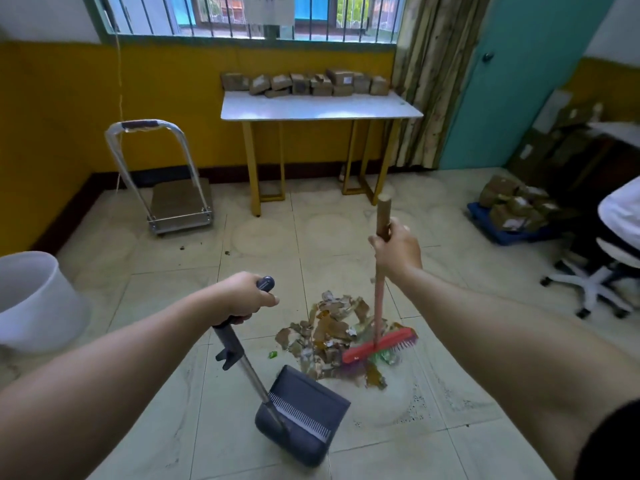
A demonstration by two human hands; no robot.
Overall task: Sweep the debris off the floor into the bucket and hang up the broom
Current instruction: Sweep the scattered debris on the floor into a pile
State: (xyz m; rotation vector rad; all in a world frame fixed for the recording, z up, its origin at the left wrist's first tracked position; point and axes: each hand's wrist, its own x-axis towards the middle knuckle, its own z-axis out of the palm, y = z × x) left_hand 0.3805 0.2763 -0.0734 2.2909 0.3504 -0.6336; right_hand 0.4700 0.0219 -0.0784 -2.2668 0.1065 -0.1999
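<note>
The white bucket [33, 299] stands well left of the left hand [242, 296], apart from everything else. That hand is closed around the top of the dark dustpan [301, 414] handle, the pan resting below it on the tiles. The right hand [398, 252] clasps the broom [380, 344] stick near its top; below it the red head sits in the debris [332, 337], just beside the pan's mouth.

The broom [380, 346] has a red head with multicoloured bristles and a brown handle. The dustpan [302, 414] is dark blue-grey, the debris [332, 332] brown, the bucket [36, 301] white, the wall [52, 109] yellow.
</note>
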